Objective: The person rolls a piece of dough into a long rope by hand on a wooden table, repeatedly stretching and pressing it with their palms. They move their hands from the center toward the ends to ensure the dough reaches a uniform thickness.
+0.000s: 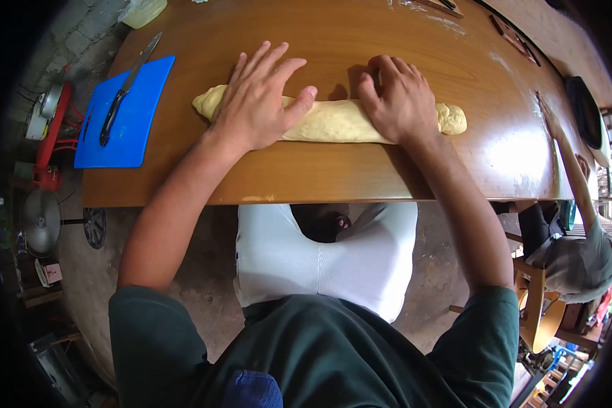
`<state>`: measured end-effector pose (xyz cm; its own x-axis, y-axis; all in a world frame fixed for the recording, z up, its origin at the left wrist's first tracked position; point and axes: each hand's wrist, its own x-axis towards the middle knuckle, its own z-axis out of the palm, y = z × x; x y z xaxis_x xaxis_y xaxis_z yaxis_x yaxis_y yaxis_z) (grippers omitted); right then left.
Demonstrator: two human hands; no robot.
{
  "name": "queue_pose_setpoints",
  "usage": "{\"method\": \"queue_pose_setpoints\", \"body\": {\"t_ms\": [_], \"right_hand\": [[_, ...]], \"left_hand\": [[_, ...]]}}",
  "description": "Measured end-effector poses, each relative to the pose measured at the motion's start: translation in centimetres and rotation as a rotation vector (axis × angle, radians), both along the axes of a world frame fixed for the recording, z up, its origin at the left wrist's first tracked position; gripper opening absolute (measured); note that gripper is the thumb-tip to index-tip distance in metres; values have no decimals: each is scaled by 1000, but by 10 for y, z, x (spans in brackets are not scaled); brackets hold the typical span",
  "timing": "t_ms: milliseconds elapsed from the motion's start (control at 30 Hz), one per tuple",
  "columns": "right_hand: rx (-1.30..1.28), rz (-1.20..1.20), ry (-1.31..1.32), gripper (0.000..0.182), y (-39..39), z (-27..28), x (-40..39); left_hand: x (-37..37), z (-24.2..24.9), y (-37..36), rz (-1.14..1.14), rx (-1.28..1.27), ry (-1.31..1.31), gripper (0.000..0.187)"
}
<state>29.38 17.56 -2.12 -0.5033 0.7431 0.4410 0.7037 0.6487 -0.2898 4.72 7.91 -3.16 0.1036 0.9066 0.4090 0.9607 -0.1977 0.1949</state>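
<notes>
A thick log of pale yellow dough (333,121) lies crosswise near the front edge of the wooden table (306,178). My left hand (260,102) rests on its left part, palm down, with the fingers spread and pointing away from me. On the right part lies my right hand (400,102), its fingers bent over the far side and the thumb near the index finger. Both ends of the dough show beyond my hands, the right one lumpy and the left one tapered.
At the left a knife (119,102) with a black handle lies on a blue cutting board (134,126). A pale bag or bowl (143,12) is at the far left corner. Another person (578,262) sits at the right, one arm on the table. Dark objects lie along the far right edge.
</notes>
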Motion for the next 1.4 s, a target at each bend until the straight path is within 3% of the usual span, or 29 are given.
{"method": "queue_pose_setpoints", "body": {"t_ms": [267, 433, 667, 733, 867, 900, 933, 967, 1033, 1100, 1167, 1233, 1400], "right_hand": [[-86, -135, 61, 43, 78, -10, -3], [-42, -172, 37, 42, 119, -16, -6], [56, -177, -16, 39, 172, -23, -15], [67, -143, 36, 38, 174, -16, -22], [86, -45, -7, 32, 153, -10, -19], [168, 48, -121, 30, 151, -6, -22], [293, 115, -64, 28, 142, -2, -31], [161, 83, -87, 31, 129, 11, -44], [-67, 26, -187, 36, 89, 34, -73], [-296, -28, -189, 46, 78, 23, -81], [-265, -84, -174, 52, 59, 17, -70], [-317, -142, -266, 70, 47, 15, -62], [-273, -151, -300, 77, 11, 9, -39]], "left_hand": [[-51, -2, 52, 105, 75, -33, 41], [-86, -2, 80, 89, 262, -61, 29], [-110, -9, 136, 218, 258, -97, 27], [-103, -2, 139, 329, 107, -149, 22], [-89, 15, 129, 240, 213, -194, 31], [-75, 21, 129, 159, 251, -262, 35], [-56, 31, 131, 108, 305, -291, 33], [-35, 36, 131, 63, 343, -324, 31], [11, 30, 131, 29, 308, -330, 38], [34, 16, 125, 90, 55, -359, 55], [42, 13, 102, 167, -103, -324, 63], [38, 15, 77, 266, -203, -48, 73], [17, -1, 31, 157, -171, -52, 77]]}}
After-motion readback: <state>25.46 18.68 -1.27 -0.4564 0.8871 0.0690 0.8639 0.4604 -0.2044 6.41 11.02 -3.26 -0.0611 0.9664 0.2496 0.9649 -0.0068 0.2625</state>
